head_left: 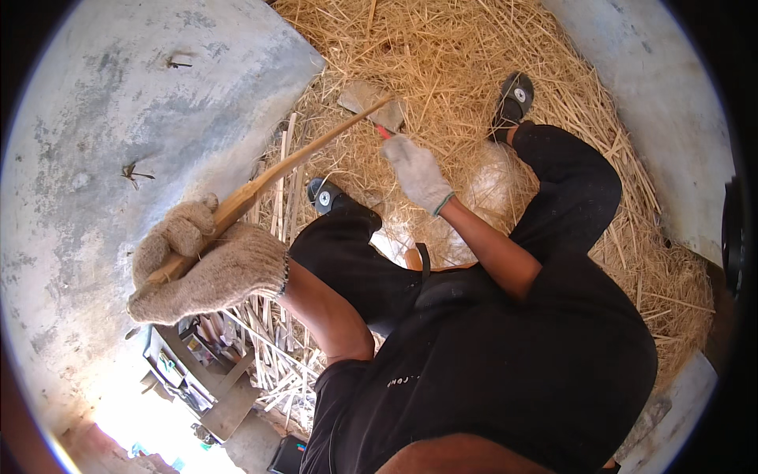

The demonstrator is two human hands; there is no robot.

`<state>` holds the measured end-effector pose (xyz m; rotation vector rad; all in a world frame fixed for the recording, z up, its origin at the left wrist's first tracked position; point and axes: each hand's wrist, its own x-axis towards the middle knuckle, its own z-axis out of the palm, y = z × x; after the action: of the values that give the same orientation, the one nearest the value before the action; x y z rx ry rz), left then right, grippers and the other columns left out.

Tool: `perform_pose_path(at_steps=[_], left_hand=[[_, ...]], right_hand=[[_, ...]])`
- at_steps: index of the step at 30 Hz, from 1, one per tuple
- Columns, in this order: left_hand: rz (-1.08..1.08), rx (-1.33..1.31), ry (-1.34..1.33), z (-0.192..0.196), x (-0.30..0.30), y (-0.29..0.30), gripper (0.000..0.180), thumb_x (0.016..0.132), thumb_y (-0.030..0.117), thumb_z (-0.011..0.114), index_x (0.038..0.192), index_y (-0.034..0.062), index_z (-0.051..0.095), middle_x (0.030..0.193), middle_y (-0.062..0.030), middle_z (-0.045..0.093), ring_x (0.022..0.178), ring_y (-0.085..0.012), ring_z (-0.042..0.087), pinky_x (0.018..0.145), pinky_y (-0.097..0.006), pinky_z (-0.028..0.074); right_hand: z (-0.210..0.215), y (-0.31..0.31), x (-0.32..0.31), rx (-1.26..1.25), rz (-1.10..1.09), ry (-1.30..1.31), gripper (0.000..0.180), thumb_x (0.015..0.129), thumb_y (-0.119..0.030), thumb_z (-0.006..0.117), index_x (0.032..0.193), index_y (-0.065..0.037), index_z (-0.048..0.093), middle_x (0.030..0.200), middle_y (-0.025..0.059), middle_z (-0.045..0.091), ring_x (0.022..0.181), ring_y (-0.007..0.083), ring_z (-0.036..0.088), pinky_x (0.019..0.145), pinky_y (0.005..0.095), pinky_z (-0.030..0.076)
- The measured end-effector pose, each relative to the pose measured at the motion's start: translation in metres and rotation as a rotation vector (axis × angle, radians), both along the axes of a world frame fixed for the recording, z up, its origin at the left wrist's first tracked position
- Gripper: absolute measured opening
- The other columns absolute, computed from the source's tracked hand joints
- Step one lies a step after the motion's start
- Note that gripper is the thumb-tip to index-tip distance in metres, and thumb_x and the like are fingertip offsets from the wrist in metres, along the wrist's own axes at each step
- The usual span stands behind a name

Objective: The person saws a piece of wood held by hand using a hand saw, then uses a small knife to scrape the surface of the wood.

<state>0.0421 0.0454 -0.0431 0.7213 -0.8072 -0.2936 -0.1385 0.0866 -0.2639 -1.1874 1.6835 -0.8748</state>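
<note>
My left hand (pixel 207 265), in a thick tan knitted glove, is closed around the near end of a long split bamboo strip (pixel 278 170). The strip slants up and away to the right, narrowing toward its far end. My right hand (pixel 418 170), in a pale knitted glove, is wrapped around a red-handled tool (pixel 384 132); most of the handle is inside the fist. Beyond the red handle lies a flat grey-brown piece (pixel 365 98), partly behind the strip's tip. Whether it is the tool's blade or a separate slab, I cannot tell.
Straw-like shavings (pixel 442 63) cover the floor around my feet. A blue-grey wall (pixel 126 95) stands close on the left, another (pixel 671 118) on the right. At lower left is a shelf (pixel 185 367) with small items, beside loose pale strips (pixel 280 371).
</note>
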Motion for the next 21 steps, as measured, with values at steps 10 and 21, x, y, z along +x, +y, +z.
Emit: perform_pose_path(at_steps=[10,21], left_hand=[[-0.094,-0.039,0.068,0.002,-0.002,0.005,0.071,0.102,0.069,0.028,0.071,0.0100,0.053,0.052,-0.0005,0.040,0.042,-0.0120,0.042,0.037,-0.027,0.040],[0.152,0.093,-0.075,0.014,-0.015,-0.005,0.067,0.101,0.066,0.033,0.070,0.0088,0.048,0.051,-0.0022,0.040,0.043,-0.0132,0.041,0.038,-0.029,0.040]], right_hand=[[-0.117,-0.070,-0.034,0.147,0.110,0.493,0.064,0.105,-0.054,0.028,0.122,0.000,0.060,0.094,0.0286,0.070,0.084,0.0437,0.070,0.072,0.0535,0.055],[-0.164,-0.109,-0.040,0.111,0.054,0.470,0.071,0.103,-0.058,0.028,0.117,0.002,0.063,0.102,0.0289,0.069,0.095,0.0426,0.069,0.081,0.0529,0.054]])
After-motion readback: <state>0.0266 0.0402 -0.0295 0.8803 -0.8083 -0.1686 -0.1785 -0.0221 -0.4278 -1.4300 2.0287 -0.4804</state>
